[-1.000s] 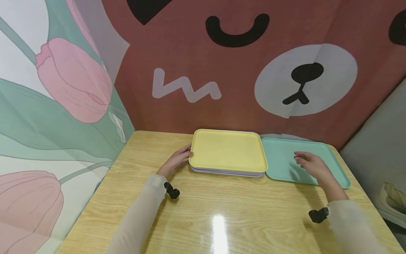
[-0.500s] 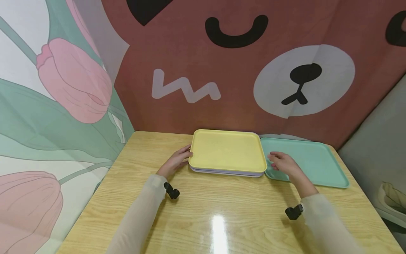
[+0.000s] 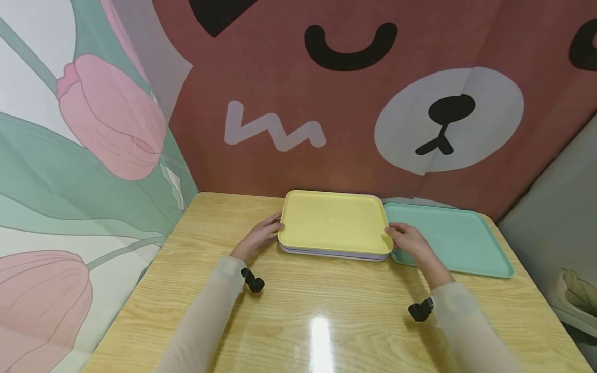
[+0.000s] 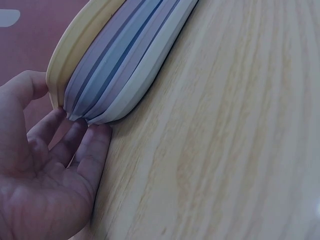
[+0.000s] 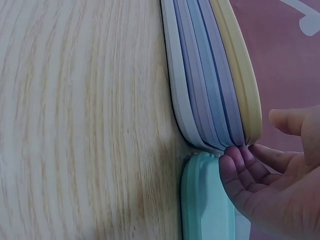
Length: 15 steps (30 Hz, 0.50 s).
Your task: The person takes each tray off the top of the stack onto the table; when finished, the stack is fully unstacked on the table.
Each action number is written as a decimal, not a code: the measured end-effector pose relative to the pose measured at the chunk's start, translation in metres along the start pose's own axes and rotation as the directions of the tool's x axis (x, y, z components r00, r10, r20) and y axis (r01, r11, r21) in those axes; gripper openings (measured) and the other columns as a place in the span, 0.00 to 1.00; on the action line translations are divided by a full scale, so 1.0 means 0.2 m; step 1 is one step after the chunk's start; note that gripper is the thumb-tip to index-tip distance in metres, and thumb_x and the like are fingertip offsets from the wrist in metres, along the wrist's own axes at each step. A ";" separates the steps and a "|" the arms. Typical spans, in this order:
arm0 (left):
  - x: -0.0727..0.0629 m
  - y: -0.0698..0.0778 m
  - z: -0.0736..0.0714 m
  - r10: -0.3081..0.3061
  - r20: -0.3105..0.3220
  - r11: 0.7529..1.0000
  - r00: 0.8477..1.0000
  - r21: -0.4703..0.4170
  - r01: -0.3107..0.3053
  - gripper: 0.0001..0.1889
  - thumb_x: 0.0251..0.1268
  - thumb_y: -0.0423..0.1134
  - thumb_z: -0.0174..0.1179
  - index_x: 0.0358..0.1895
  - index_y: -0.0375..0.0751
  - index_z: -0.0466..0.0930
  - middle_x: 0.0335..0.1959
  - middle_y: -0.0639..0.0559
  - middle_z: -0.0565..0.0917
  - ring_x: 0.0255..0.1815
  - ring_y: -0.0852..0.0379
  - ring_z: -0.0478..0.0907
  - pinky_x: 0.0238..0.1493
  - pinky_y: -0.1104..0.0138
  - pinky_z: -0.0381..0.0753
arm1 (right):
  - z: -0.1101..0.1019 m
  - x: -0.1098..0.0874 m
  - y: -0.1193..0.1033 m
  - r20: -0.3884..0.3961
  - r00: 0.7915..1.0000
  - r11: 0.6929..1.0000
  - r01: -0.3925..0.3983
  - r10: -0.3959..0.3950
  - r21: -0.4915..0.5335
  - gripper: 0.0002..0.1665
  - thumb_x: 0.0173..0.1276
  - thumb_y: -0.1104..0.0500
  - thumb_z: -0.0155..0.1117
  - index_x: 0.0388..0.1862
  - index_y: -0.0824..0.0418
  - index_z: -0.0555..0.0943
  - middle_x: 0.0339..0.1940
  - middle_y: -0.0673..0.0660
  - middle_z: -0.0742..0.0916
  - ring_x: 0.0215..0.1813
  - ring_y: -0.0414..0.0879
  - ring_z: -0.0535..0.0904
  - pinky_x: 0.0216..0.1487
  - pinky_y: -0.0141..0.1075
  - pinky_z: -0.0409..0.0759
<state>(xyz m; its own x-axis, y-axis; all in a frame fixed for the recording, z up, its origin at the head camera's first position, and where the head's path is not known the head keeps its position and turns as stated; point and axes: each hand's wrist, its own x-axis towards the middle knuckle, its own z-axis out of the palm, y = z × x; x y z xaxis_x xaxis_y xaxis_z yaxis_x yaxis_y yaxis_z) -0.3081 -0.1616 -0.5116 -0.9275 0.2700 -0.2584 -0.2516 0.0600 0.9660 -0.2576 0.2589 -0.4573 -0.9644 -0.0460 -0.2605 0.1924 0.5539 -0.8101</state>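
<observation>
A yellow tray lies on top of a stack of purple, blue and white trays, whose layered edges show in both wrist views. At the stack's left side, my left hand pinches the yellow tray's rim; the thumb meets the rim while the other fingertips touch the edges below. On the opposite side my right hand reaches the stack over the green tray. Its fingertips touch the stacked edges, and the thumb stands slightly apart from the yellow rim.
The green tray lies flat on the wooden table, beside the stack's right end. A printed cloth wall rises directly behind the trays. A grey panel stands past the table's right edge.
My right hand has moved left from above the green tray to the right edge of the stack. The left hand has stayed at the stack's left edge, and the trays have not moved.
</observation>
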 end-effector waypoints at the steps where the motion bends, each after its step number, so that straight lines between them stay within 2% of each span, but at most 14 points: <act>1: 0.00 0.00 0.00 -0.001 0.000 1.000 1.000 0.002 0.001 0.35 0.74 0.43 0.58 0.81 0.53 0.58 0.81 0.49 0.57 0.76 0.50 0.64 0.73 0.52 0.68 | 0.00 0.00 0.00 -0.005 1.000 1.000 -0.001 0.001 0.002 0.39 0.82 0.45 0.48 0.79 0.70 0.58 0.66 0.72 0.76 0.48 0.48 0.80 0.56 0.48 0.80; 5: 0.01 0.00 0.00 0.002 0.004 1.000 1.000 0.004 -0.002 0.35 0.74 0.42 0.58 0.81 0.51 0.56 0.82 0.48 0.56 0.77 0.49 0.63 0.73 0.52 0.67 | 0.01 0.01 0.01 -0.017 1.000 1.000 -0.004 0.004 0.000 0.39 0.81 0.47 0.49 0.79 0.70 0.58 0.70 0.74 0.72 0.52 0.54 0.80 0.56 0.48 0.80; 10: 0.01 0.00 0.00 -0.004 -0.007 1.000 1.000 0.005 0.004 0.35 0.73 0.42 0.58 0.81 0.51 0.57 0.82 0.48 0.56 0.76 0.49 0.64 0.73 0.52 0.68 | 0.03 0.04 0.03 -0.035 0.999 1.000 -0.008 0.008 -0.012 0.38 0.80 0.50 0.52 0.79 0.71 0.58 0.70 0.75 0.71 0.61 0.62 0.76 0.57 0.49 0.79; 15: 0.00 0.00 0.01 -0.015 -0.023 1.000 1.000 -0.002 0.014 0.35 0.72 0.42 0.59 0.80 0.53 0.59 0.81 0.49 0.58 0.75 0.51 0.65 0.73 0.53 0.68 | 0.05 0.05 0.05 -0.073 0.997 0.999 -0.005 0.003 -0.034 0.36 0.79 0.52 0.55 0.77 0.70 0.61 0.67 0.74 0.73 0.57 0.61 0.76 0.53 0.48 0.79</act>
<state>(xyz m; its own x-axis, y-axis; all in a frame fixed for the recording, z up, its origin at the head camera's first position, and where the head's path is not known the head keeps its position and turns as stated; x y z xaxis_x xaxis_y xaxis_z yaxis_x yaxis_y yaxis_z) -0.3080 -0.1598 -0.5115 -0.9300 0.2465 -0.2726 -0.2657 0.0617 0.9621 -0.2640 0.2564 -0.4732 -0.9745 0.0161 -0.2236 0.1910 0.5821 -0.7904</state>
